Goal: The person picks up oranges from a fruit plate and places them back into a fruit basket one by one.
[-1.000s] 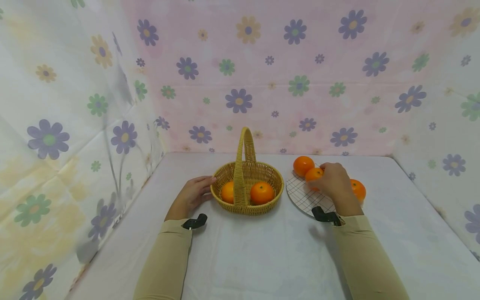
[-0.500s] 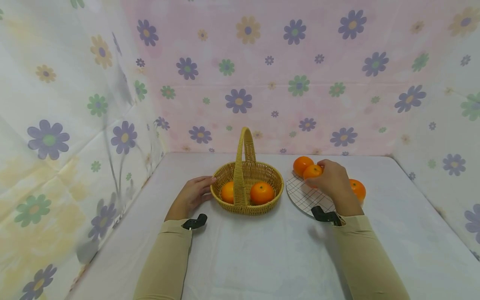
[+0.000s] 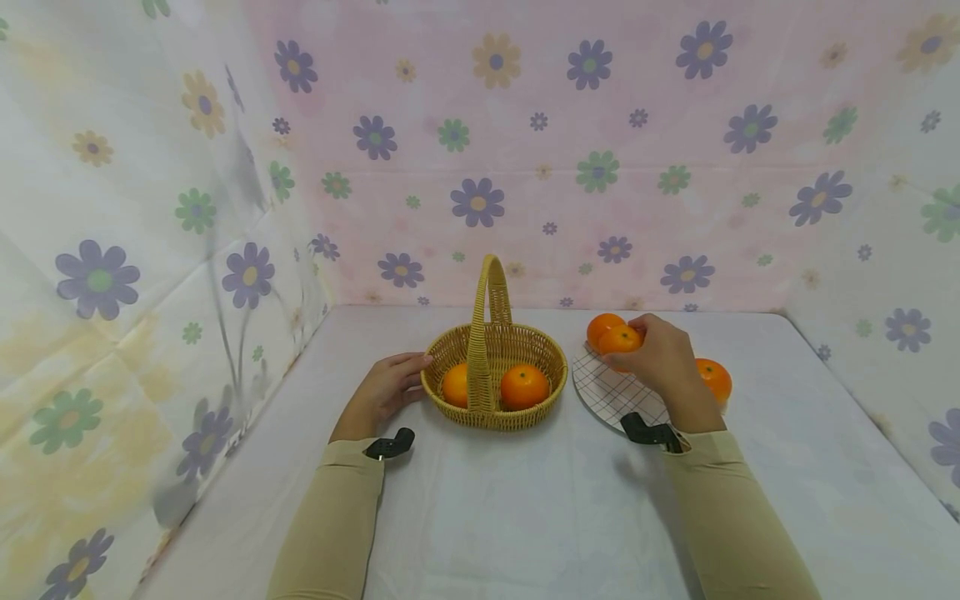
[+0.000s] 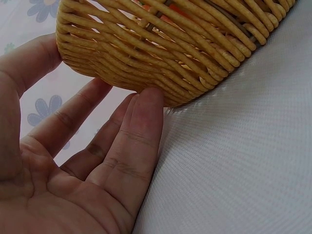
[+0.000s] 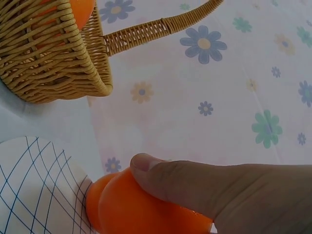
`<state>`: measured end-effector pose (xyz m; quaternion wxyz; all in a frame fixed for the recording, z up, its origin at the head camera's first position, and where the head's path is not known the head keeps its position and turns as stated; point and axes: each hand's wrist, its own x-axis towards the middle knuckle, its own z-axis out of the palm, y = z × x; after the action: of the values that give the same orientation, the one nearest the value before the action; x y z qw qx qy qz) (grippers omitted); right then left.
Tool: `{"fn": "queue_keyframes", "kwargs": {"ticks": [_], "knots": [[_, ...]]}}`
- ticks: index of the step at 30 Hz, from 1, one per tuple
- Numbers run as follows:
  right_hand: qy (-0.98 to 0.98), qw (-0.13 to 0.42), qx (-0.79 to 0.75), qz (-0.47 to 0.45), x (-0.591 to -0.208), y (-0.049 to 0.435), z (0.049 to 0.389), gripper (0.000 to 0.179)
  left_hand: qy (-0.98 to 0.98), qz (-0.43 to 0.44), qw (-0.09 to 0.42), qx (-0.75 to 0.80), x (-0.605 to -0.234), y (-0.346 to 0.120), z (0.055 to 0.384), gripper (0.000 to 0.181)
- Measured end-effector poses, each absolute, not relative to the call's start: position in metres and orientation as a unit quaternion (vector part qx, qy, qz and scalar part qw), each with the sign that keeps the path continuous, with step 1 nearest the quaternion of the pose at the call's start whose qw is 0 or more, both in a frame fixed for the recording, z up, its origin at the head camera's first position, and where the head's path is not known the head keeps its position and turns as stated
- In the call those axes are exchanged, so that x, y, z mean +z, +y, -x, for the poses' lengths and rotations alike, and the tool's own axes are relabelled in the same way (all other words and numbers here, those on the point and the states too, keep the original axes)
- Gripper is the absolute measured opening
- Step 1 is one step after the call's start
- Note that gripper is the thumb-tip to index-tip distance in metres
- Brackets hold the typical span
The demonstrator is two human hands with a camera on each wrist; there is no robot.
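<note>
My right hand grips an orange over the far part of a round plate with a grid pattern. In the right wrist view its thumb lies across the held orange. Just behind, overlapped by it, sits a second orange. My left hand touches the left side of a wicker basket. In the left wrist view the fingers reach out fairly straight, their tips against the woven wall. Two oranges lie in the basket, the right one whole in view, the left one partly behind the handle.
Another orange sits at the plate's right side, partly behind my right wrist. The basket's tall arched handle rises between the two halves of the basket. A white cloth covers the table, and flowered fabric walls stand around it.
The right hand has moved slightly up and to the left with the orange, which now overlaps the orange behind it more. The left hand and basket have stayed in place.
</note>
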<state>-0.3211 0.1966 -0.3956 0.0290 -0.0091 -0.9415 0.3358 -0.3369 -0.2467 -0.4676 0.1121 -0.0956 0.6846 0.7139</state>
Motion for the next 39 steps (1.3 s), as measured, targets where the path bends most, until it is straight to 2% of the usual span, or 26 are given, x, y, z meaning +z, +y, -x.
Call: {"fn": "queue_keyframes", "kwargs": {"ticks": [21,39], "knots": [[-0.934,0.024,0.356,-0.012,-0.388,0.182,0.315,0.076,0.687,0.099,0.118,0.71,-0.467,-0.247,0.337,0.061],[-0.933,0.054,0.35,-0.067,-0.387,0.168,0.311,0.056,0.694,0.1,0.113,0.704,-0.468,-0.247,0.336,0.056]]}}
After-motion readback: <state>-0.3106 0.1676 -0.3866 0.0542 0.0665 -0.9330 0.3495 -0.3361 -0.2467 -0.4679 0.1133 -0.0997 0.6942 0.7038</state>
